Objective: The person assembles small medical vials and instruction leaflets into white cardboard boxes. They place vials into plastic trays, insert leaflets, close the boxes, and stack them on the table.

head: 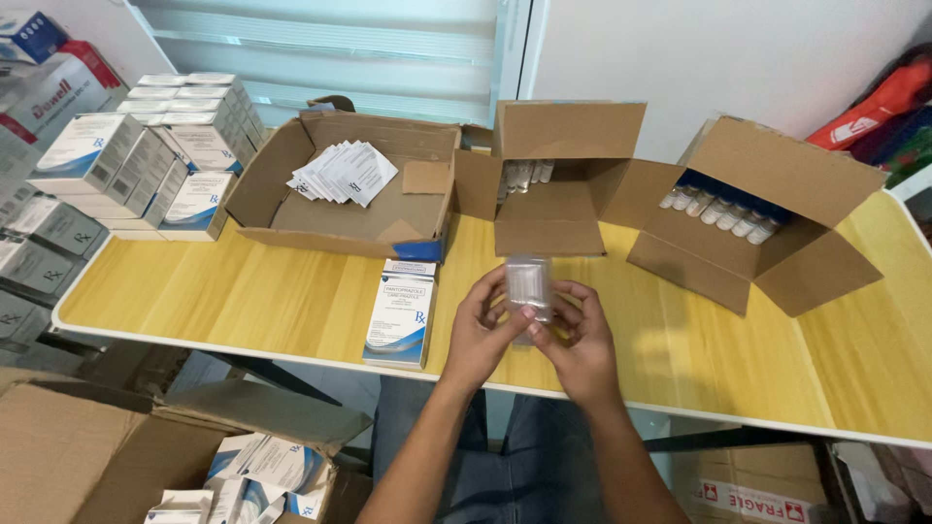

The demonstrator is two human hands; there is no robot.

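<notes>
Gripping a clear plastic tray (529, 283) between left hand (479, 335) and right hand (580, 344), raising it above the surface (272, 291) near the carton (401, 312) for easy turning.

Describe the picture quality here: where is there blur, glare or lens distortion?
Head view: the clear plastic tray between left hand and right hand looks motion-blurred; soft sheen on the yellow table; wide-angle lens bows the table edge; even lighting, faint shadows.

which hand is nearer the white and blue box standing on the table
Left. The left hand sits just right of the white and blue box; the right hand is farther right, beyond the clear plastic piece both hold.
</notes>
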